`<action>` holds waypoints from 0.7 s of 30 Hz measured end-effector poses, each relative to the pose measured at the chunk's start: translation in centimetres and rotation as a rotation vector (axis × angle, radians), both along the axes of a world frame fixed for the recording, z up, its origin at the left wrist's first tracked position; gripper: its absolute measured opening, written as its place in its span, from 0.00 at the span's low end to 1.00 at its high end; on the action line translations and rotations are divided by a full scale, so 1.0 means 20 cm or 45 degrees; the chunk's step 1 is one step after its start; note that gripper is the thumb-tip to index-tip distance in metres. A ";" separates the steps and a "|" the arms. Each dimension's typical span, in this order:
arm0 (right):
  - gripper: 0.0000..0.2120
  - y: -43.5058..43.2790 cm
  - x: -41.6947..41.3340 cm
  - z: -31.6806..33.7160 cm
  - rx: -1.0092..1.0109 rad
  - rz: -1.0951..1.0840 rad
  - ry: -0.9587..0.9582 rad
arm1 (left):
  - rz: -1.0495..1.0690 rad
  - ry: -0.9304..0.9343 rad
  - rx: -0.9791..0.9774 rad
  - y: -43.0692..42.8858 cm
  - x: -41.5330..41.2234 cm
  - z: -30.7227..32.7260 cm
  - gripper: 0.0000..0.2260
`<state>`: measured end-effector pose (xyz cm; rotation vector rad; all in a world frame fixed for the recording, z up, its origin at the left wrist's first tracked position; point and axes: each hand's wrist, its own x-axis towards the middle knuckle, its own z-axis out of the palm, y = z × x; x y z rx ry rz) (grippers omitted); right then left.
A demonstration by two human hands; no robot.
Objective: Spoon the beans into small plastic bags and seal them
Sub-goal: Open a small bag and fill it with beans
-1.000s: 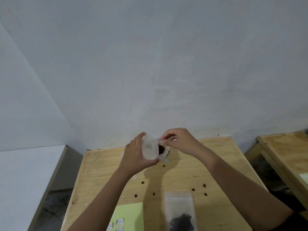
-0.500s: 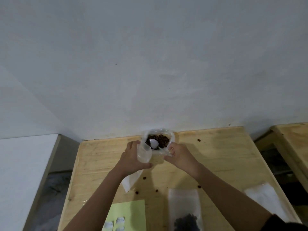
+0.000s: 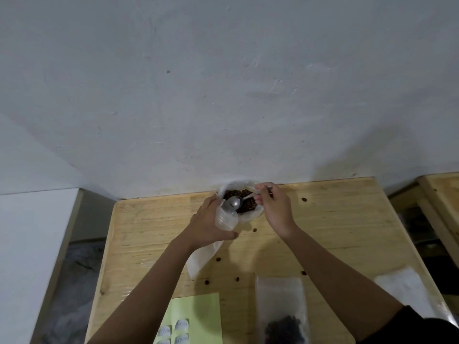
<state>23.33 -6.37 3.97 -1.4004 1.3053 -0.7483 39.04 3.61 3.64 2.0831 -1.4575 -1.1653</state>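
At the far edge of the pale, grainy wooden table (image 3: 323, 232), just below the middle of the frame, your two hands meet over an open sack (image 3: 258, 212) of thin, crinkled clear plastic, round at the mouth and holding dark brown beans (image 3: 249, 207). Your left hand (image 3: 208, 222) grips a small clear bag (image 3: 224, 218), fingers wrapped behind it and the thumb underneath; its long axis runs up the frame, with the open mouth at the top, against the sack's left rim. Your right hand (image 3: 275, 209) pinches the thin handle of a metal spoon (image 3: 234, 201). The spoon slants from upper right to lower left, with its round, shiny bowl at the small bag's mouth and the hollow turned toward the camera.

Single loose beans (image 3: 303, 199) dot the wood. A flat, frosted bag (image 3: 201, 259) lies under your left wrist. At the bottom centre a long rectangular bag (image 3: 280, 294) lies flat, dark beans heaped in its near end. Another flat bag (image 3: 407, 289) lies at lower right. A light green sheet (image 3: 198, 309) with small white labels (image 3: 181, 325) sits at the bottom edge.
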 end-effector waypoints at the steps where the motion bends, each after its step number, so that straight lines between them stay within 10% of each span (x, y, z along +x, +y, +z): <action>1: 0.09 0.00 0.00 0.00 -0.019 -0.008 -0.021 | 0.019 0.006 -0.019 0.00 0.00 0.00 0.53; 10: 0.08 -0.05 -0.16 -0.04 -0.142 -0.125 -0.190 | -0.009 -0.113 -0.276 0.03 -0.07 -0.02 0.47; 21: 0.11 -0.02 -0.13 -0.08 0.540 -0.462 -0.540 | -0.091 -0.277 -0.254 0.04 -0.10 -0.04 0.49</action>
